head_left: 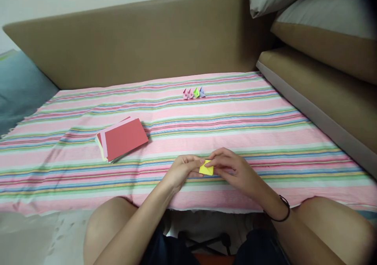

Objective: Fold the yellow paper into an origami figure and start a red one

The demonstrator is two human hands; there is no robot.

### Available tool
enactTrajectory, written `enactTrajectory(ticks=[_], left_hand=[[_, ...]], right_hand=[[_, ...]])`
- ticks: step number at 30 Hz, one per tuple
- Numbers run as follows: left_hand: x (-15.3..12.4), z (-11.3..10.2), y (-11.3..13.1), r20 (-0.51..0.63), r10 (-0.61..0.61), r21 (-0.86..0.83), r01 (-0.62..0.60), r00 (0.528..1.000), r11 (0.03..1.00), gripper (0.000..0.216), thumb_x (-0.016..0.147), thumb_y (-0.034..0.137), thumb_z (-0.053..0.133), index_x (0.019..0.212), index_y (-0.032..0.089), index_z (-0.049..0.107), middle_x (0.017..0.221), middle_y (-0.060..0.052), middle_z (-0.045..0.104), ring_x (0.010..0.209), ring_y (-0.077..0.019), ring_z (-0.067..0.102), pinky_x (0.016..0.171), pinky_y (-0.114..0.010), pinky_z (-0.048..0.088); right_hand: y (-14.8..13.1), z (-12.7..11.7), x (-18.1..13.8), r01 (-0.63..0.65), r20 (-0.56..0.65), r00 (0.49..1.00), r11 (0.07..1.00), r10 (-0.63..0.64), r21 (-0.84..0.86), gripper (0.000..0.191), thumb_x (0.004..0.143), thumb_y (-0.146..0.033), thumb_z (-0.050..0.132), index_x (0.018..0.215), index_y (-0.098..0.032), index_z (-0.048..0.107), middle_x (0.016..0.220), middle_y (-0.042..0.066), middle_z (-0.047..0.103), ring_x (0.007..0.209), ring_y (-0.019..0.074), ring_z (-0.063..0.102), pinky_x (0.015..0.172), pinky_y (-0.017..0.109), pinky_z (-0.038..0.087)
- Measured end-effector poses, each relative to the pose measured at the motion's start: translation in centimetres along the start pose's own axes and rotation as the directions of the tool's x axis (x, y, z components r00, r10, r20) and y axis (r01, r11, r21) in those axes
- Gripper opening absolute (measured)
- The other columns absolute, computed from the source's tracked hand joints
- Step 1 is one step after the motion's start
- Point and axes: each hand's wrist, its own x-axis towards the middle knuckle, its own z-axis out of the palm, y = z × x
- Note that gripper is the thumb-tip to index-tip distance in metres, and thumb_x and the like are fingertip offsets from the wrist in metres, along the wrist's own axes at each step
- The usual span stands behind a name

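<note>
folded yellow paper (pixel 208 170) between left hand (pixel 183 170) and right hand (pixel 235 170), in the fingertip pinch of both

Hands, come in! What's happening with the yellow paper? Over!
Left hand, right hand: both holding yellow paper. Paper: folded small. Nothing seen blocking the hands; paper stack off to the left.

Folded paper (pixel 209 170) is yellow. Cloth (pixel 188 129) has pink, white, green, blue stripes. Small folded pieces (pixel 196 94): pink, lime, lavender; top sheet (pixel 126 139) red.
</note>
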Motion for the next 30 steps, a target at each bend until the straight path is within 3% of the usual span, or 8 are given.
enactTrajectory(ticks=[2, 4, 6, 9, 14, 19, 24, 30], left_hand=[[-0.1, 0.1, -0.1, 0.005, -0.016, 0.004, 0.016, 1.0, 1.0, 0.033, 0.065, 0.039, 0.078, 0.082, 0.013, 0.068, 0.071, -0.005, 0.069, 0.06, -0.0127, 0.064, 0.059, -0.023, 0.052], [-0.2, 0.3, -0.1, -0.032, 0.04, 0.06, -0.038, 0.999, 0.997, 0.033, 0.069, 0.039, 0.076, 0.089, 0.014, 0.065, 0.068, -0.003, 0.068, 0.06, -0.0137, 0.064, 0.059, -0.024, 0.052], [-0.4, 0.4, 0.2, -0.075, 0.218, 0.23, -0.196, 0.973, 0.953, 0.026, 0.076, 0.039, 0.069, 0.087, 0.015, 0.065, 0.073, -0.003, 0.067, 0.068, -0.0147, 0.065, 0.064, -0.024, 0.051], [-0.9, 0.5, 0.6, -0.003, 0.427, 0.434, -0.383, 0.904, 0.815, 0.022, 0.083, 0.037, 0.062, 0.084, 0.016, 0.068, 0.086, -0.005, 0.068, 0.081, -0.0161, 0.064, 0.071, -0.024, 0.05], [-1.1, 0.5, 0.5, 0.025, 0.468, 0.461, -0.426, 0.883, 0.779, 0.017, 0.08, 0.033, 0.066, 0.083, 0.016, 0.07, 0.083, -0.006, 0.068, 0.077, -0.0176, 0.065, 0.067, -0.025, 0.05], [-0.9, 0.4, 0.0, 0.062, 0.481, 0.527, -0.438, 0.874, 0.728, 0.011, 0.08, 0.027, 0.063, 0.081, 0.017, 0.067, 0.08, -0.005, 0.066, 0.074, -0.0161, 0.063, 0.063, -0.023, 0.049], [-1.0, 0.8, 0.0, 0.045, 0.448, 0.515, -0.405, 0.893, 0.755, 0.006, 0.077, 0.022, 0.062, 0.078, 0.017, 0.064, 0.077, -0.003, 0.064, 0.071, -0.0147, 0.062, 0.062, -0.022, 0.049], [-0.9, 0.7, 0.4, -0.032, 0.432, 0.46, -0.371, 0.901, 0.807, 0.008, 0.077, 0.023, 0.062, 0.076, 0.015, 0.061, 0.074, -0.003, 0.062, 0.069, -0.0141, 0.06, 0.059, -0.022, 0.049]], right_hand=[[0.0, 0.1, 0.0, 0.061, -0.088, 0.994, 0.997, -0.065, -0.052, 0.016, 0.086, -0.021, 0.057, 0.089, -0.026, 0.072, 0.101, 0.006, 0.063, 0.092, 0.0187, 0.063, 0.074, 0.031, 0.053], [-0.1, 0.2, 0.0, 0.038, -0.122, 0.991, 0.996, -0.047, -0.076, 0.014, 0.087, -0.024, 0.059, 0.086, -0.025, 0.073, 0.088, 0.004, 0.066, 0.08, 0.0169, 0.064, 0.069, 0.03, 0.052], [-0.1, 0.4, -0.1, -0.066, -0.124, 0.991, 0.996, 0.059, -0.056, 0.012, 0.086, -0.029, 0.061, 0.086, -0.024, 0.072, 0.078, 0.003, 0.066, 0.07, 0.0156, 0.064, 0.063, 0.028, 0.051], [-0.2, 0.6, -0.1, -0.212, -0.09, 0.972, 0.974, 0.218, 0.081, 0.016, 0.083, -0.037, 0.064, 0.087, -0.022, 0.068, 0.07, 0.001, 0.066, 0.062, 0.0154, 0.064, 0.056, 0.027, 0.051], [-0.5, 0.9, 0.0, -0.291, -0.029, 0.952, 0.93, 0.305, 0.225, 0.017, 0.082, -0.037, 0.061, 0.087, -0.02, 0.064, 0.062, -0.001, 0.064, 0.056, 0.0154, 0.064, 0.052, 0.026, 0.053], [-0.8, 1.5, 0.0, -0.264, -0.108, 0.955, 0.957, 0.277, 0.119, 0.009, 0.08, -0.028, 0.059, 0.076, -0.021, 0.061, 0.062, 0.0, 0.063, 0.055, 0.0156, 0.064, 0.05, 0.025, 0.051], [-0.8, 2.1, -0.3, -0.229, -0.182, 0.956, 0.973, 0.229, 0.023, 0.005, 0.079, -0.024, 0.059, 0.075, -0.021, 0.062, 0.067, 0.001, 0.065, 0.055, 0.0152, 0.064, 0.051, 0.025, 0.051], [-0.9, 1.5, -0.5, -0.263, -0.215, 0.934, 0.956, 0.285, 0.128, 0.008, 0.082, -0.026, 0.056, 0.078, -0.021, 0.061, 0.068, 0.001, 0.064, 0.057, 0.0167, 0.067, 0.052, 0.025, 0.053]])
